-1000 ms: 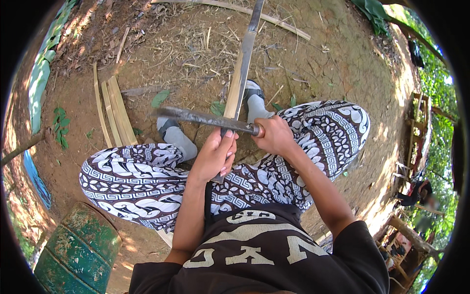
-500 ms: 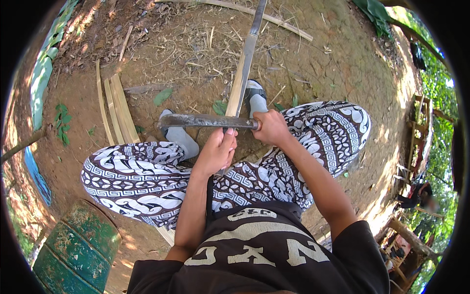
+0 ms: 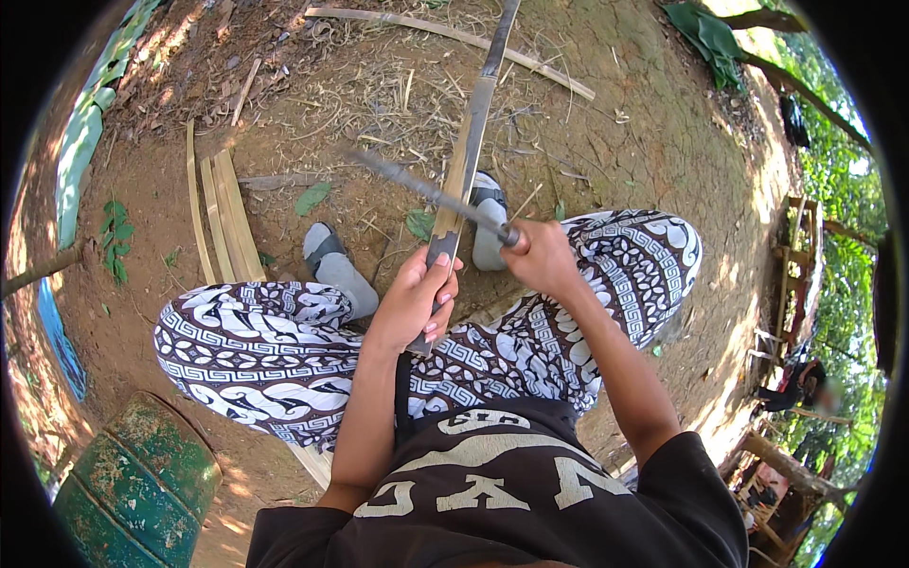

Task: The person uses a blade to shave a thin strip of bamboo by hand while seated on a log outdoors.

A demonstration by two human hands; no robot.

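Note:
My left hand point(image 3: 417, 295) is closed round the near end of a long bamboo strip point(image 3: 464, 156). The strip runs away from me between my feet, with a pale shaved face along part of it and a dark outer skin elsewhere. My right hand point(image 3: 544, 257) grips the short handle of a machete point(image 3: 412, 182). Its blade, slightly blurred, slants across the strip a little beyond my left hand, with the tip pointing far left. Whether the edge touches the bamboo I cannot tell.
Split bamboo strips point(image 3: 227, 218) lie on the dirt at the left, near my sandalled foot point(image 3: 336, 265). A curved strip point(image 3: 454, 38) and scattered shavings point(image 3: 369, 104) lie farther off. A rusty green drum point(image 3: 142, 483) stands near left; a person point(image 3: 805, 383) is at far right.
The machete has swung from lying nearly level across the strip to a slant, its tip farther away from me. My right hand has shifted slightly right and nearer; my left keeps hold of the strip.

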